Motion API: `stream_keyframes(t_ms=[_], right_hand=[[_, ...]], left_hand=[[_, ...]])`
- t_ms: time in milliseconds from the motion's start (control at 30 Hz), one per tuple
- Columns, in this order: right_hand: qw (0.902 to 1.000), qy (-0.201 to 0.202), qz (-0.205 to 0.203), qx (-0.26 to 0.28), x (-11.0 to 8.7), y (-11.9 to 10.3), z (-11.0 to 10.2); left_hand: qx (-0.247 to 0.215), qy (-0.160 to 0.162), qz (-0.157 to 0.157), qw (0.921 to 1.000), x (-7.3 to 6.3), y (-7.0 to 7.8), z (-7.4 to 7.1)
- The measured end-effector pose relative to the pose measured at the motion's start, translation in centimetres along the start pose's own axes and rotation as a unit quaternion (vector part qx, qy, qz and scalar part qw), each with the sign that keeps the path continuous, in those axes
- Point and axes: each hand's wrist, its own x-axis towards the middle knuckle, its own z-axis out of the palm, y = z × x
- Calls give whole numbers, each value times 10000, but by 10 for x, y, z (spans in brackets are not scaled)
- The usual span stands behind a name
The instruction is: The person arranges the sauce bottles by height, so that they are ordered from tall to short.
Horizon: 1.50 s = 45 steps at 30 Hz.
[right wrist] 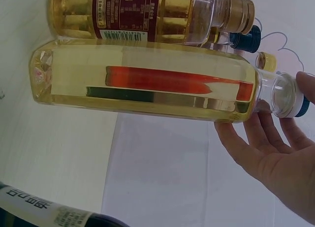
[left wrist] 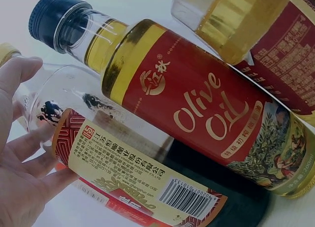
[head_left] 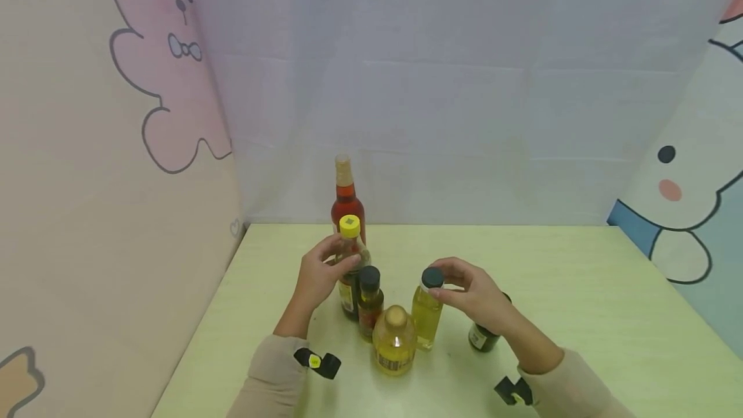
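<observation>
My left hand (head_left: pixel 316 279) holds a vinegar bottle (head_left: pixel 348 298) around its clear upper part, just under the yellow cap. The left wrist view shows the vinegar label (left wrist: pixel 133 173) with its barcode, and dark liquid below. With thumb and fingers, my right hand (head_left: pixel 473 292) pinches the neck of a square bottle of yellow oil (head_left: pixel 427 315) under its dark green cap. This oil bottle stands upright. Between the two held bottles are a small olive oil bottle (left wrist: pixel 192 99) with a black cap and a round, gold-capped bottle (head_left: pixel 395 348) of yellow liquid.
Behind the vinegar bottle stands a tall bottle of red liquid (head_left: pixel 346 205). A short dark bottle with a white label (head_left: pixel 480 338) is under my right forearm. The pale table (head_left: pixel 580 289) meets a hanging white sheet (head_left: pixel 441 147) at the back.
</observation>
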Motion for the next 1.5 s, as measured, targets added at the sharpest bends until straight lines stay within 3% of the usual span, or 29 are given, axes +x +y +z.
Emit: stream_keyframes(t_ms=[400, 1067, 1500], right_hand=[[10000, 23, -3, 5, 1, 3, 0], [9999, 99, -26, -131, 0, 2, 1], [9998, 144, 20, -148, 0, 1, 2]], left_hand=[[-16, 7, -69, 10000, 11, 0, 1], [-30, -6, 199, 9998, 38, 8, 12], [-153, -148, 9, 9998, 56, 15, 21]])
